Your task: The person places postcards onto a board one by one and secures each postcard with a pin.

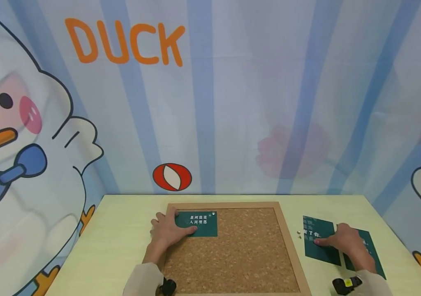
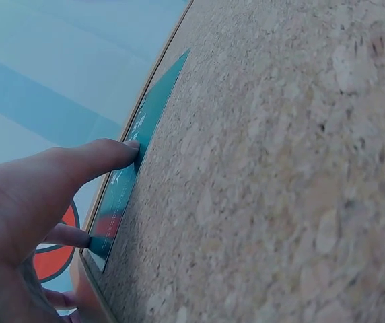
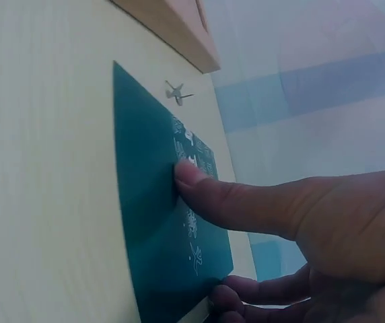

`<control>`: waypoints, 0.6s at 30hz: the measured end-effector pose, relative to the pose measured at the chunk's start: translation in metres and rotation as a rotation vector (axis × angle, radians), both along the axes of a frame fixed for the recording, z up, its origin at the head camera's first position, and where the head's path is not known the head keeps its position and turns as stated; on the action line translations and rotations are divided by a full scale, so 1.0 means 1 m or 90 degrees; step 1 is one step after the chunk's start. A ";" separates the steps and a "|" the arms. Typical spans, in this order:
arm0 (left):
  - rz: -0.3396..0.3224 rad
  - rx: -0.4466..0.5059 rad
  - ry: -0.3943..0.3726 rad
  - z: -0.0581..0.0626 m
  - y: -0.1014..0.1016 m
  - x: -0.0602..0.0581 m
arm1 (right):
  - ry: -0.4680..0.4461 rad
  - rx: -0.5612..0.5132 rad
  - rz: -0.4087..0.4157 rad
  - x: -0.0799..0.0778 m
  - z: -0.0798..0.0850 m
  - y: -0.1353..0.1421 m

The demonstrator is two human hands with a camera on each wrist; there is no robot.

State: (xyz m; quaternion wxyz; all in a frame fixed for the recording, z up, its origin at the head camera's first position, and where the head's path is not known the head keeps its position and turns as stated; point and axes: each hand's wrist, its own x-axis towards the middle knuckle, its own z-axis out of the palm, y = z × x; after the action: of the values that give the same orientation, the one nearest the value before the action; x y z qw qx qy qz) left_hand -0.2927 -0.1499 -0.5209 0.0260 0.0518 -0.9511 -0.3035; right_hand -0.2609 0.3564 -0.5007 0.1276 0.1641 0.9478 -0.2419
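Observation:
A dark green card with white characters lies at the upper left of the framed corkboard, a pushpin at its upper right corner. My left hand spreads over the card's left end, thumb and a fingertip pressing on it. To the board's right, my right hand holds another green card, its thumb on the printed face and its other fingers curled at the edge. A further green card lies partly hidden behind that hand.
Loose pushpins lie on the pale table between the board's wooden frame and the right-hand cards. A printed curtain hangs behind the table's back edge.

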 end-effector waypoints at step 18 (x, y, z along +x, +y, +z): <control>-0.001 -0.003 -0.001 0.001 -0.001 0.000 | -0.022 -0.034 -0.032 -0.003 -0.002 -0.002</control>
State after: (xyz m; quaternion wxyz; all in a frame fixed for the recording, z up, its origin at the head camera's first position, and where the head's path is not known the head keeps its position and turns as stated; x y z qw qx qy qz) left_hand -0.2924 -0.1510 -0.5198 0.0250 0.0511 -0.9519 -0.3011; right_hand -0.2638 0.3544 -0.5029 0.1421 0.1888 0.9341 -0.2678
